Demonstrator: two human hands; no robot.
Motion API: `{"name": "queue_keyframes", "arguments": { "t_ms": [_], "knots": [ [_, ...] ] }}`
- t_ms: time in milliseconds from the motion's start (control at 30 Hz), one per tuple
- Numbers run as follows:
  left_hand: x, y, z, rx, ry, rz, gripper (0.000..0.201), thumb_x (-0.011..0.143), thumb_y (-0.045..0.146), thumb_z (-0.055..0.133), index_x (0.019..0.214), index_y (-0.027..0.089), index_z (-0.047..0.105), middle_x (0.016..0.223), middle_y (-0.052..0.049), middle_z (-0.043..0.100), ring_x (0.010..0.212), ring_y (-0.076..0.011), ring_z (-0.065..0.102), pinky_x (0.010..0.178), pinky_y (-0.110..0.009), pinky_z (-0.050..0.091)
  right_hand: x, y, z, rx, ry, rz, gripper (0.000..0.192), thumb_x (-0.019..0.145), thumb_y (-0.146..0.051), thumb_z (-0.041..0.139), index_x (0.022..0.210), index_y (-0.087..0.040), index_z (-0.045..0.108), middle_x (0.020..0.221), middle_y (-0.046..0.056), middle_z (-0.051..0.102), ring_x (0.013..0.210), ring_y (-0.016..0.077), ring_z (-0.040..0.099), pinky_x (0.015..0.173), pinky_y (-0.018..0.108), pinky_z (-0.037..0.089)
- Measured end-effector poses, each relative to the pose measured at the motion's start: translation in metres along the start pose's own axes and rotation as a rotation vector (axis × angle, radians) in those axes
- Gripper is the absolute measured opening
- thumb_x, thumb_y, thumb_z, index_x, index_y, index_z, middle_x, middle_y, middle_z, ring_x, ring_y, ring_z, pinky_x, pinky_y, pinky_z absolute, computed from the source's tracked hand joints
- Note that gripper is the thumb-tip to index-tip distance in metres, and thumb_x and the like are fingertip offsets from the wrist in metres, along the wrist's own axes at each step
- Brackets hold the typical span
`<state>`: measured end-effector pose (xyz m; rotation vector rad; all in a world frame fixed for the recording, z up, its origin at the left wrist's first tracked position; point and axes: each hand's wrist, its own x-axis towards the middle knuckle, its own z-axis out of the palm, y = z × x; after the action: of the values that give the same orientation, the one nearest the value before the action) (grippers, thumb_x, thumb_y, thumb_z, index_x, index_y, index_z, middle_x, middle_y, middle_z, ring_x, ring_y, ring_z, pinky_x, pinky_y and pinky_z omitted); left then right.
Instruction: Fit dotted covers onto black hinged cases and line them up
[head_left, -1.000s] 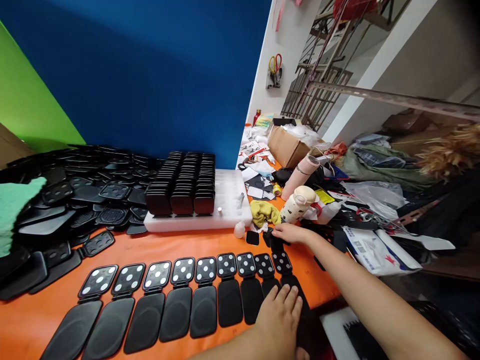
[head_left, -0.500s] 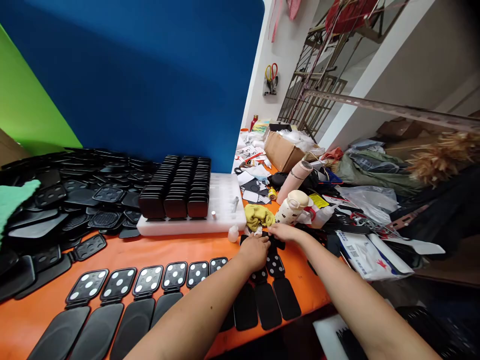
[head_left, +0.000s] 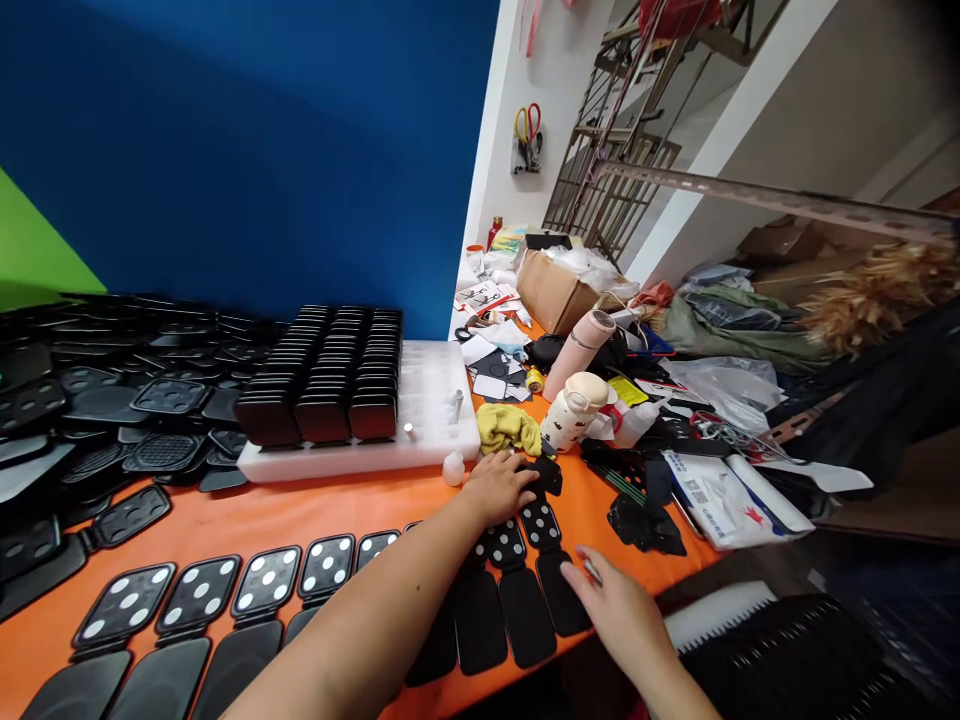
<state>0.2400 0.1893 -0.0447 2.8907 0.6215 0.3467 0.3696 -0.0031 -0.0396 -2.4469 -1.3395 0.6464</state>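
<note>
My left hand (head_left: 499, 488) lies palm down behind the row of panels, fingers spread. Its fingertips reach to a small black piece (head_left: 547, 475). Nearer to me, my right hand (head_left: 622, 605) is curled beside the rightmost panel, with a small silvery thing (head_left: 592, 571) at its fingers that I cannot make out. Across the orange table (head_left: 315, 505) runs a row of hinged black panels, each with a square end bearing white dots (head_left: 327, 566) and a plain flap (head_left: 527, 618). My left forearm hides some of them.
A white foam block (head_left: 360, 460) holds rows of upright black plates (head_left: 311, 375). Loose black panels (head_left: 172, 395) pile up at left. Behind my hands stand a small clear bottle (head_left: 453, 468), a yellow cloth (head_left: 508, 428), a cream bottle (head_left: 574, 412) and a pink flask (head_left: 579, 355).
My right hand has drawn back from beside the left hand toward the table's front edge. The left hand stays near the same spot with its fingers more spread. The view has shifted slightly right.
</note>
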Motion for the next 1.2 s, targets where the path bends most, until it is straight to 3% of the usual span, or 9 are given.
{"name": "queue_keyframes", "arguments": {
  "t_ms": [133,300,500,600,733,967,1200],
  "knots": [
    [-0.001,0.000,0.004,-0.002,0.006,-0.015,0.037,0.087,0.045,0.046,0.120,0.031,0.052,0.123,-0.002,0.051,0.108,-0.0243,0.046,0.089,-0.038,0.039,-0.013,-0.019,0.009,-0.136,-0.025,0.058,0.060,0.080,-0.059,0.041,0.128,-0.025,0.049,0.107,0.010,0.067,0.097,0.0324,0.061,0.079,0.040,0.045],
    [-0.002,0.003,0.006,-0.003,0.025,-0.053,0.036,0.087,0.042,0.046,0.121,0.033,0.051,0.124,-0.002,0.050,0.109,-0.0244,0.045,0.089,-0.039,0.039,-0.006,-0.028,0.010,-0.178,-0.043,0.071,0.057,0.080,-0.055,0.044,0.125,-0.022,0.049,0.099,0.010,0.069,0.091,0.0309,0.063,0.074,0.038,0.044],
    [-0.002,0.007,0.007,-0.005,0.032,-0.110,0.034,0.089,0.041,0.046,0.121,0.034,0.051,0.125,-0.002,0.050,0.110,-0.0242,0.045,0.089,-0.038,0.039,0.013,-0.020,0.007,-0.023,-0.078,0.050,0.042,0.072,-0.045,0.057,0.104,-0.018,0.053,0.104,0.011,0.065,0.092,0.0266,0.061,0.072,0.030,0.041],
    [-0.001,0.009,0.005,0.006,0.035,-0.142,0.031,0.090,0.039,0.045,0.119,0.033,0.053,0.125,-0.003,0.051,0.110,-0.0241,0.046,0.089,-0.039,0.040,0.020,-0.014,0.008,0.001,-0.100,0.029,0.032,0.068,-0.045,0.060,0.086,-0.020,0.053,0.088,0.007,0.067,0.080,0.0242,0.062,0.065,0.028,0.040],
    [0.002,0.014,0.003,0.021,0.042,-0.188,0.030,0.090,0.034,0.048,0.118,0.023,0.052,0.123,-0.007,0.051,0.107,-0.0235,0.051,0.088,-0.044,0.043,0.021,-0.004,0.011,0.016,-0.130,0.003,0.027,0.066,-0.043,0.061,0.067,-0.021,0.045,0.068,0.002,0.062,0.066,0.0210,0.057,0.055,0.026,0.036],
    [0.007,0.021,-0.001,0.038,0.004,-0.235,0.028,0.089,0.030,0.052,0.114,0.019,0.053,0.118,-0.008,0.054,0.099,-0.0209,0.056,0.083,-0.042,0.048,0.030,-0.005,0.002,0.034,-0.160,-0.057,0.024,0.069,-0.039,0.059,0.064,-0.020,0.044,0.064,-0.001,0.056,0.062,0.0165,0.051,0.054,0.024,0.031],
    [0.007,0.011,-0.006,0.015,-0.062,-0.152,0.036,0.087,0.036,0.053,0.119,0.018,0.051,0.123,-0.009,0.051,0.107,-0.0246,0.052,0.087,-0.046,0.045,0.030,-0.008,-0.004,0.033,-0.168,-0.111,0.022,0.072,-0.038,0.056,0.068,-0.021,0.042,0.063,-0.003,0.054,0.062,0.0153,0.050,0.056,0.022,0.032]
  ]
}}
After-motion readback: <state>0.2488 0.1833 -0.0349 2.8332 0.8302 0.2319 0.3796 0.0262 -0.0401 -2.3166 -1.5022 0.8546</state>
